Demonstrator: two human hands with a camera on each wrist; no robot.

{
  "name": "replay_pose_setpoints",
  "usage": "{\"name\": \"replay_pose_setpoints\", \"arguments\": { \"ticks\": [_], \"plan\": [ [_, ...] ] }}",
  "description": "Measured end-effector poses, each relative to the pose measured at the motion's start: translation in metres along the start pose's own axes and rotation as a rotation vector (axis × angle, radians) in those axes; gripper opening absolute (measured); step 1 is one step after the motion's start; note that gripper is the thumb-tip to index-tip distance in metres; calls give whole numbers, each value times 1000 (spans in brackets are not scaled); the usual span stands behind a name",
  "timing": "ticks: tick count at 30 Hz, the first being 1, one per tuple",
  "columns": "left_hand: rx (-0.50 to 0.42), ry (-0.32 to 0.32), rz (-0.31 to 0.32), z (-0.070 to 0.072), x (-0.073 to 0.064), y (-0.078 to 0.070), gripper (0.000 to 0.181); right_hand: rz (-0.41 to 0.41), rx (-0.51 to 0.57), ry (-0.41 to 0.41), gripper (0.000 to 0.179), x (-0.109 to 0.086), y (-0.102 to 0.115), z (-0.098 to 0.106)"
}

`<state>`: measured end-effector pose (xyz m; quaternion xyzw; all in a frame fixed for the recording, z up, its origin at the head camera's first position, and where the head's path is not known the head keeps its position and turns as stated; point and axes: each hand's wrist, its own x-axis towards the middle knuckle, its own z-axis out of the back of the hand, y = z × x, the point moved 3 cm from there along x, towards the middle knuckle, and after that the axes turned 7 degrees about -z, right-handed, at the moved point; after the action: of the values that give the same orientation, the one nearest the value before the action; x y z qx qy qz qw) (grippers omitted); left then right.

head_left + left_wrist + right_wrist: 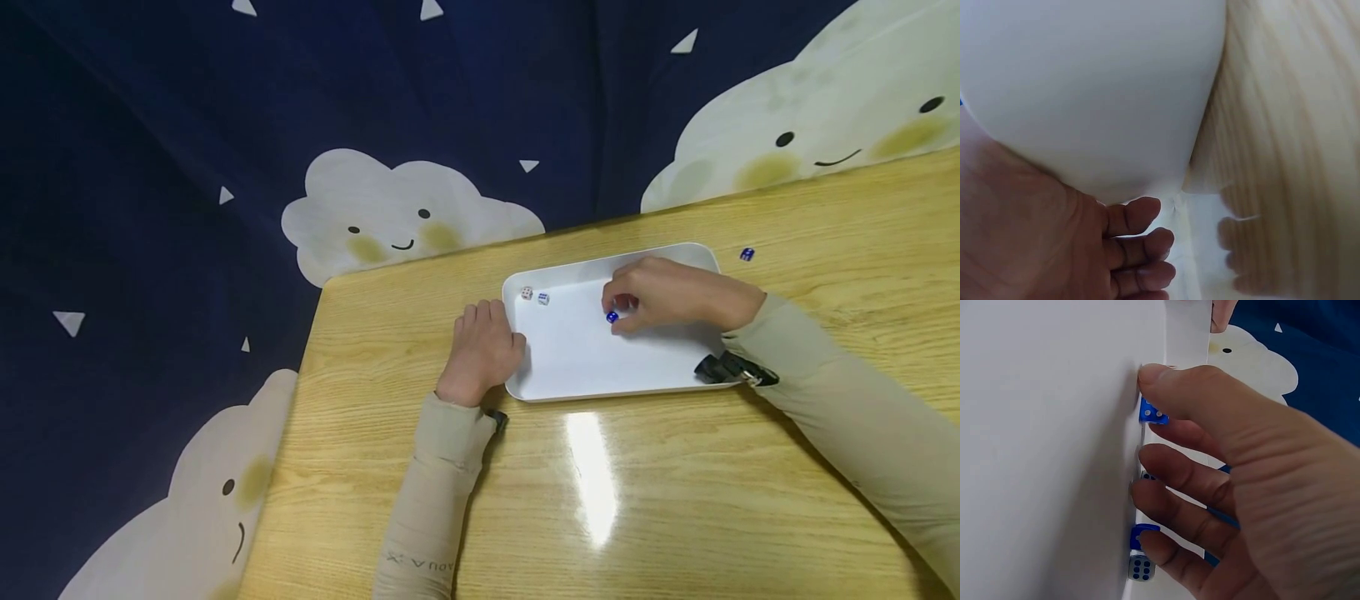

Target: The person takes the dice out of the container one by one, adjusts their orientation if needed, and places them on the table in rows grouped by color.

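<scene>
My right hand point(660, 292) reaches into the white tray point(592, 367) and pinches a blue die point(612, 317) between thumb and index finger. In the right wrist view this blue die point(1152, 412) shows white pips just below the thumb tip, and the other fingers hang loosely bent. My left hand point(483, 350) grips the tray's left end, thumb over the rim. The left wrist view shows its bent fingers point(1141, 250) beside the tray's outer wall point(1104, 94); the thumb is hidden there. Two white dice, one with red pips point(527, 292), one with blue point(543, 298), lie in the tray's far left corner.
Another blue die point(747, 254) lies on the wooden table point(375, 400), beyond the tray's far right corner. In the right wrist view a blue die point(1145, 537) and a white die point(1142, 569) appear beside the lower fingers. A dark blue cloud-patterned curtain point(450, 100) borders the table.
</scene>
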<state>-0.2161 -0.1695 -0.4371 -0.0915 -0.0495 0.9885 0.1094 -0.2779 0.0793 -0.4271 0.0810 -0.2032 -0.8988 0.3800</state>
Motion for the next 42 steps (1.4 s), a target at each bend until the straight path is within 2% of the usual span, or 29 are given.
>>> {"name": "replay_pose_setpoints", "arguments": {
  "ticks": [7, 18, 30, 42],
  "plan": [
    [-3, 2, 0, 0, 1, 0, 32, -4, 7, -5, 14, -1, -1, 0],
    [-8, 9, 3, 0, 0, 0, 34, 20, -12, -60, 13, -2, -3, -1],
    [-2, 6, 0, 2, 1, -1, 36, -13, -3, -28, 12, -3, -2, 2],
    [-2, 15, 5, 1, -1, -2, 36, -3, -6, -37, 12, -3, -1, 1]
  ]
}}
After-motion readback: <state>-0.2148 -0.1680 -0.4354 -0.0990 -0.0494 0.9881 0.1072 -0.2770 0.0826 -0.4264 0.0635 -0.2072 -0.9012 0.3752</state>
